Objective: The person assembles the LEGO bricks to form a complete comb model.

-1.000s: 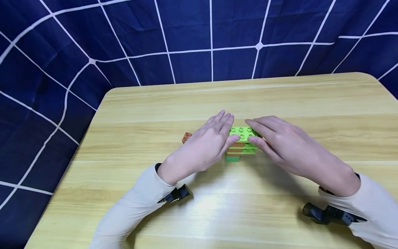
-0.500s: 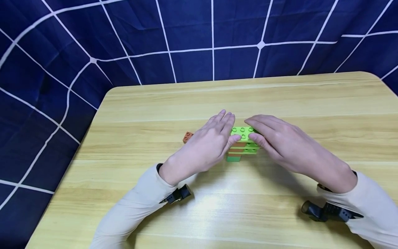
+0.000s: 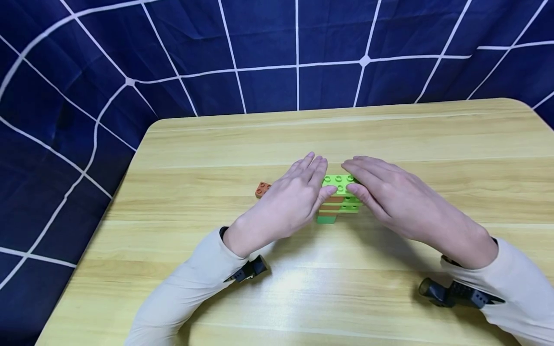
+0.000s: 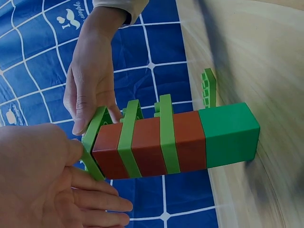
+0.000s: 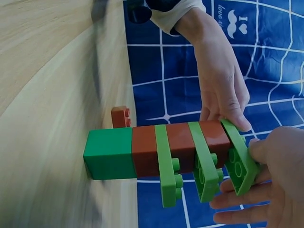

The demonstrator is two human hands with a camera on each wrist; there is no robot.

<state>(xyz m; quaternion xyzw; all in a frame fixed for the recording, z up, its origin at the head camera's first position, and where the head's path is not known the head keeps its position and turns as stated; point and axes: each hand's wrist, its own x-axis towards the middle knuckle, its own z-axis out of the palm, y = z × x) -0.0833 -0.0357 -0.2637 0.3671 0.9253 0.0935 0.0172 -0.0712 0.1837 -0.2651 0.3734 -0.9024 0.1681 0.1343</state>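
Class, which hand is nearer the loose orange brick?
Left. In the head view, the left hand partly hides the brick; the right hand is farther off, on the tower's other side.

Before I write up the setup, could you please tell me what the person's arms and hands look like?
Both arms wear off-white long sleeves, each with a black camera at the wrist. The left hand and right hand are bare, without gloves.
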